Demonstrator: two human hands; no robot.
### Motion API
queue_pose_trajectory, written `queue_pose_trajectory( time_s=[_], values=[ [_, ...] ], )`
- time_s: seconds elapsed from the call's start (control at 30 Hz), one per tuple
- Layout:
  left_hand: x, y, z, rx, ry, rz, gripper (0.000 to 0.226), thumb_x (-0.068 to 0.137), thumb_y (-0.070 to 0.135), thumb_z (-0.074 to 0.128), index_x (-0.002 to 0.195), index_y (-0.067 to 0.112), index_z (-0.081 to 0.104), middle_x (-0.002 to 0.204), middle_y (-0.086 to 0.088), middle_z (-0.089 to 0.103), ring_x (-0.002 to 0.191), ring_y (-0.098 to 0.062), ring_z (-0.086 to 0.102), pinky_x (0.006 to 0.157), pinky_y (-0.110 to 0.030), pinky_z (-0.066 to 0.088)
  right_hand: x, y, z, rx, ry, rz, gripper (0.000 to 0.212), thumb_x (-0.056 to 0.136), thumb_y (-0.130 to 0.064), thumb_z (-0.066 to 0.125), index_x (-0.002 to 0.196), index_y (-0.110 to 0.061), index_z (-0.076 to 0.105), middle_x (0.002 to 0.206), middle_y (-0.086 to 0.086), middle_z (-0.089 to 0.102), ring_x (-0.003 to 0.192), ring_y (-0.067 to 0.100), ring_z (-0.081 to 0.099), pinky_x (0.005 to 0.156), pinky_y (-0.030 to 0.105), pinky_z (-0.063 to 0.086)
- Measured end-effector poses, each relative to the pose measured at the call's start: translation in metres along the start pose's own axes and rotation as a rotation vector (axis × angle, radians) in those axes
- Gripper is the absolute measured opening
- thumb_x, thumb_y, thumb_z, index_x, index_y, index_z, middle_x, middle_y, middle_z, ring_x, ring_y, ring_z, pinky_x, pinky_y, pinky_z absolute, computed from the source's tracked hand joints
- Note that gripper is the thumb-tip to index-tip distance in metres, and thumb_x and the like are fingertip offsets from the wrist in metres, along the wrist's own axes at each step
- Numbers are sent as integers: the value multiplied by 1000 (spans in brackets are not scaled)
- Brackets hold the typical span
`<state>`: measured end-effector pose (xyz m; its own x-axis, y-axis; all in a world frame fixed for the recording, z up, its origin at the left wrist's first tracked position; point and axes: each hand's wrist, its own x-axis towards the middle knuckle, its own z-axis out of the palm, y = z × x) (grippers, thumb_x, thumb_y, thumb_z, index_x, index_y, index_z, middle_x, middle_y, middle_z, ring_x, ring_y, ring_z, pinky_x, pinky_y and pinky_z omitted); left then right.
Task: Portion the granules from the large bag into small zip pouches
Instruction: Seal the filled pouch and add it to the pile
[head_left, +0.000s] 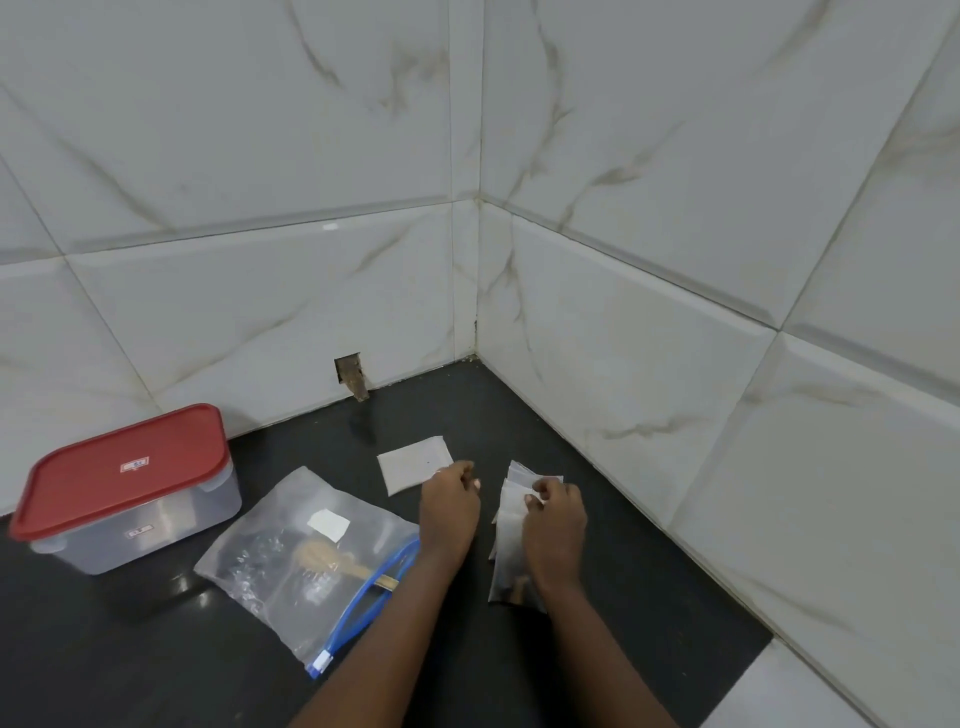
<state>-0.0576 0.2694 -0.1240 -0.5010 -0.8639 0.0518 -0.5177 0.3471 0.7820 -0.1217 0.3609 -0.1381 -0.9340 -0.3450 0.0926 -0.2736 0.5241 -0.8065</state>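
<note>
A large clear zip bag (291, 551) with a blue slider lies flat on the dark counter, holding a small heap of tan granules (324, 557) and a white label. One small pouch (413, 464) lies flat by itself further back. My left hand (449, 506) hovers just in front of it, fingers curled, with nothing visible in them. A stack of small clear zip pouches (511, 519) lies to the right. My right hand (553, 525) rests over the stack and pinches the top edge of one pouch between its fingertips.
A clear plastic box with a red lid (124, 486) stands at the left of the black counter (156, 665). White marbled tile walls meet in a corner behind. A broken hole (350, 375) shows at the wall's foot.
</note>
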Motion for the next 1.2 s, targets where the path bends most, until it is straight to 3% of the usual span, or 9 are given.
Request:
queue_pose_trajectory(
  time_s=[0.27,0.4,0.6,0.67,0.77,0.83,0.9,1.0,1.2],
  values=[
    [59,-15,-31,144,-75,-213,40,88,-1,50,128,-1,49,131,-20,51,123,-30,46,96,-29,38,35,-49,74,-244,-379,-126,26,96,-17,49,113,-2,60,122,14,51,110,26,55,94,30,42],
    [70,-28,-35,161,-120,-335,43,90,3,50,132,1,44,133,-20,45,121,-30,48,96,-32,42,41,-54,98,-283,-384,-86,38,94,-32,55,118,-3,56,125,12,47,114,27,53,96,33,42],
    [74,-39,-42,129,-115,-411,47,90,2,51,135,4,40,136,-17,44,121,-27,49,93,-28,43,50,-57,112,-283,-276,-5,24,95,-14,50,116,-6,58,122,10,56,113,25,57,93,32,48],
    [72,-38,-45,104,-93,-402,49,90,5,53,136,6,40,136,-16,45,122,-27,48,93,-28,43,53,-59,110,-193,-262,68,22,94,-12,51,112,-5,60,116,11,62,108,25,60,90,34,51],
    [68,-34,-49,43,-24,-323,41,90,11,57,130,7,50,131,-13,53,118,-25,52,95,-29,44,54,-65,95,-8,-260,154,13,92,-10,53,101,-5,62,98,6,64,88,16,59,71,26,45],
    [61,-27,-55,-45,37,-261,29,92,14,57,120,7,59,121,-10,61,108,-20,57,91,-28,45,51,-69,82,90,-250,131,4,90,-13,57,89,-11,60,84,0,60,78,12,55,65,21,38],
    [52,-18,-60,-140,77,-220,21,93,17,55,109,8,66,105,-6,66,94,-17,60,85,-27,48,41,-72,72,202,-280,103,9,87,-17,63,80,-17,58,76,-4,60,75,13,59,62,20,43],
    [30,-5,-74,-271,123,-175,18,91,19,59,99,6,70,88,-4,68,83,-17,64,79,-28,54,18,-79,52,504,-365,153,12,83,-9,67,78,-17,60,74,-2,65,76,17,66,72,31,56],
    [-16,4,-98,-415,172,-128,19,85,26,67,74,11,69,70,-6,68,60,-9,60,54,-12,49,-22,-93,17,783,-554,102,16,79,4,68,76,-9,59,76,9,71,76,23,68,72,34,55]
  ],
)
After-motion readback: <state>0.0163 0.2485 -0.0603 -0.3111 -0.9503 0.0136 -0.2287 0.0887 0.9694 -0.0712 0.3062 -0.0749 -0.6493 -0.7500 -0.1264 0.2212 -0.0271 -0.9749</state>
